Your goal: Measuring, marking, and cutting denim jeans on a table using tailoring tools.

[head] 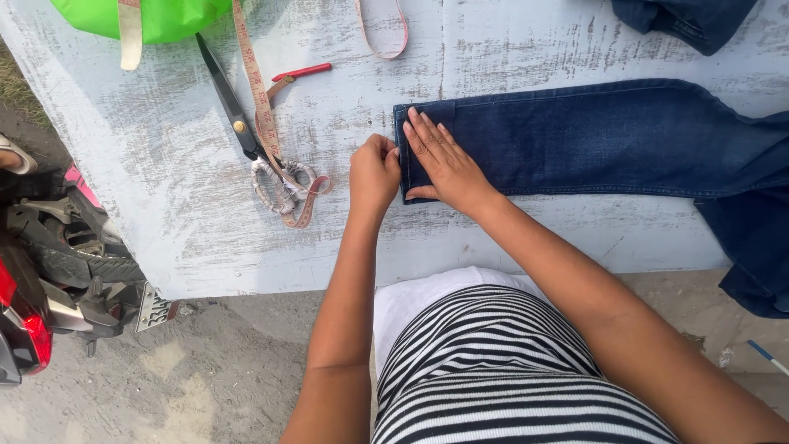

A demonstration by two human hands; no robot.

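While the right hand (444,160) lies flat, fingers spread, on the hem end of a dark blue jeans leg (592,136), the left hand (374,173) closes its grip on that hem's edge, fingers curled and pinching the fabric just beside the right hand's thumb. The right hand's grip is fully open and holds nothing; it only presses the cloth down. The jeans leg stretches away from the hands along a worn, white-painted surface (493,49), its far part hanging over the near edge. On the other side of the left hand from the jeans leg, near but not touching it, lie black scissors (238,115) with wrapped handles, tangled with a tape measure (263,107). Beyond the scissors, farther from the jeans leg, a bright green bag (156,16) sits at the surface's far edge. More dark denim (682,16) lies above the jeans leg, apart from it.
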